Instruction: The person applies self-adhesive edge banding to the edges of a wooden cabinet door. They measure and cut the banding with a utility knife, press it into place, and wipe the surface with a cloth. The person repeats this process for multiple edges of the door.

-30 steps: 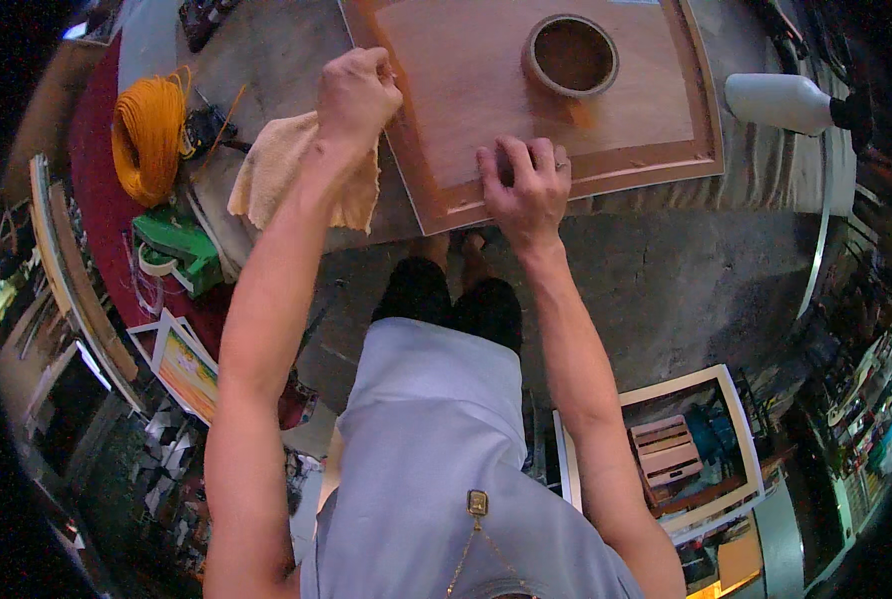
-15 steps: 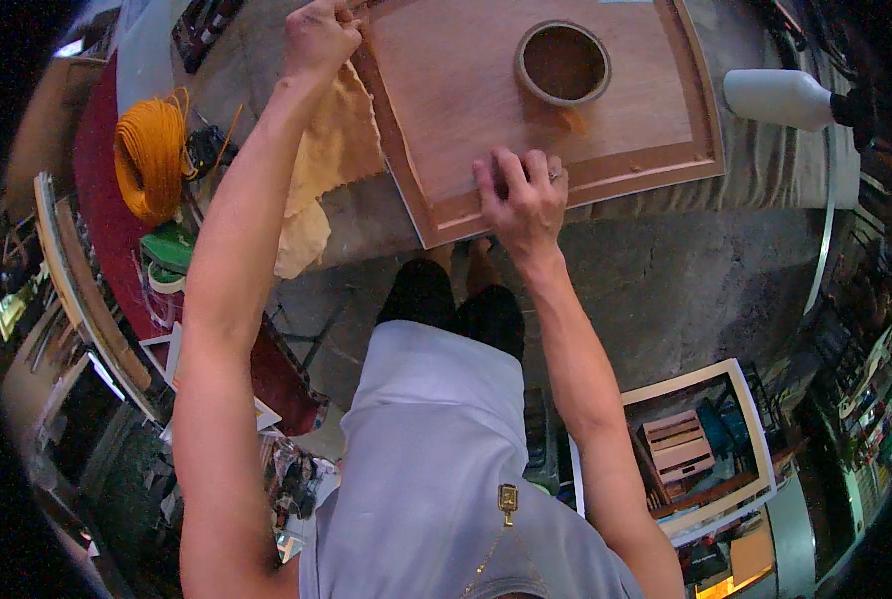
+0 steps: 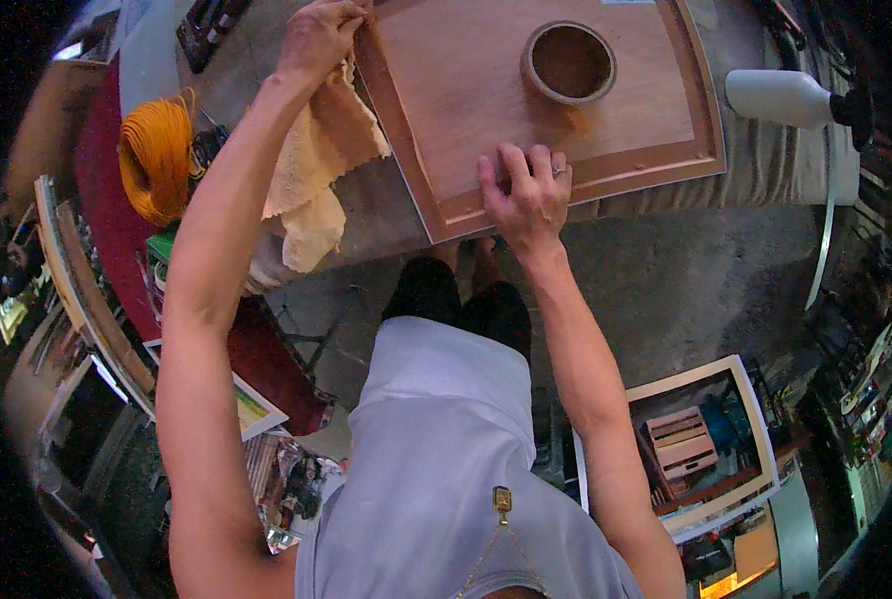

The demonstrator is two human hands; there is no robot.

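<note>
A framed panel (image 3: 546,130) lies on the cloth-covered table, its pale wooden back bordered by brown strips. On top rests a roll of brown tape (image 3: 526,78), a short loose piece showing below it. My left hand (image 3: 318,38) is closed in a pinch at the panel's far left edge; what its fingertips hold is too small to make out. At the near edge, my right hand (image 3: 528,195) lies on the brown border with its fingers bent and apart, holding nothing visible. A tan rag (image 3: 326,150) hangs beside the panel, under my left forearm.
A white bottle (image 3: 778,98) with a black top lies right of the panel. To the left are an orange coil of cord (image 3: 154,160) and a dark red surface (image 3: 101,200). A cream-edged frame (image 3: 751,424) stands at lower right, near my right arm.
My left forearm has swung slightly to the left, its hand still pinched at the panel's edge. More of the rag shows. My right hand stays nearly in place.
</note>
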